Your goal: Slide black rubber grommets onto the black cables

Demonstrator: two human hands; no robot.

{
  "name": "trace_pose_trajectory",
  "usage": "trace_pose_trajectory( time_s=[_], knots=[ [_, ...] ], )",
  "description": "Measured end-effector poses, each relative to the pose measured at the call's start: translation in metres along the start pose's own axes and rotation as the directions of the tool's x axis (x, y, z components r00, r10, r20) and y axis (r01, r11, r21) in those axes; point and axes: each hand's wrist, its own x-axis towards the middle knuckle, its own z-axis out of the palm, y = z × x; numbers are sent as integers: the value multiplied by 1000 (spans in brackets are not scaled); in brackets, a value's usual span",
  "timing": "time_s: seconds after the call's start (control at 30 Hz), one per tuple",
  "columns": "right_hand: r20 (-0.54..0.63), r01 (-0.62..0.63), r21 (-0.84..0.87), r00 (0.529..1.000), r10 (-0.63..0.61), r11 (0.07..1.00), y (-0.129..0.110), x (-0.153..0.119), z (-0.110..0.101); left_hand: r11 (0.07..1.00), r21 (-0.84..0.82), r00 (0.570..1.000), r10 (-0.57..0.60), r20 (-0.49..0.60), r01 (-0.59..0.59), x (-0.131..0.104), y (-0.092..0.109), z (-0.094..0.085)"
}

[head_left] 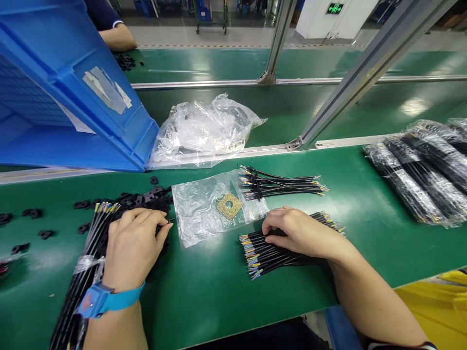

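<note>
My left hand (pixel 134 243), with a blue wrist strap (pixel 109 299), is at the pile of small black plastic parts (pixel 149 199). Its thumb and forefinger are pinched together; a dark bit shows at the tips, too small to make out. My right hand (pixel 301 232) rests over a row of short black cables (pixel 270 255) with stripped, coloured wire ends. Its fingers are curled down onto a cable, and the palm hides part of the row. Behind it lies a smaller group of cables (pixel 288 184) with black parts on them near their left ends.
A tan square sponge (pixel 229 206) with a hole lies on a clear plastic bag (pixel 193 209). A tied cable bundle (pixel 78 287) lies beside my left arm. A blue crate (pixel 120 121), crumpled bag (pixel 204 126), wrapped cable bundles (pixel 412 180) and metal post (pixel 339 92) stand around. Someone's arm (pixel 118 38) shows behind.
</note>
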Motion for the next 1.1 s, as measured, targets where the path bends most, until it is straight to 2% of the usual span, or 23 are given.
trace_pose_trajectory(
  time_s=[0.1,0.2,0.33,0.4,0.47,0.63,0.87,1.1],
  knots=[
    [2,-7,31,1000,7,999,-1,0,0,999,-37,1000,-30,7,31,0,0,0],
    [-45,31,79,999,-27,996,-1,2,1,982,-164,992,-109,-66,97,1,7,-3],
    [-271,70,111,962,-37,991,1,11,15,926,-361,975,-170,-143,108,1,25,-8],
    [-386,51,39,922,-32,998,3,19,27,890,-431,968,-220,-119,149,0,34,-9],
    [-440,14,-65,897,-42,998,5,27,40,850,-487,956,-280,-89,203,-1,40,-9],
    [-388,-82,-261,921,-27,962,7,35,54,753,-601,931,-362,-38,269,-3,49,-8],
    [-304,-118,-470,952,-35,875,0,29,47,707,-659,941,-339,2,256,-6,53,-1],
    [-315,-128,-513,948,-48,849,2,28,44,656,-708,940,-340,32,262,-5,61,0]
  ],
)
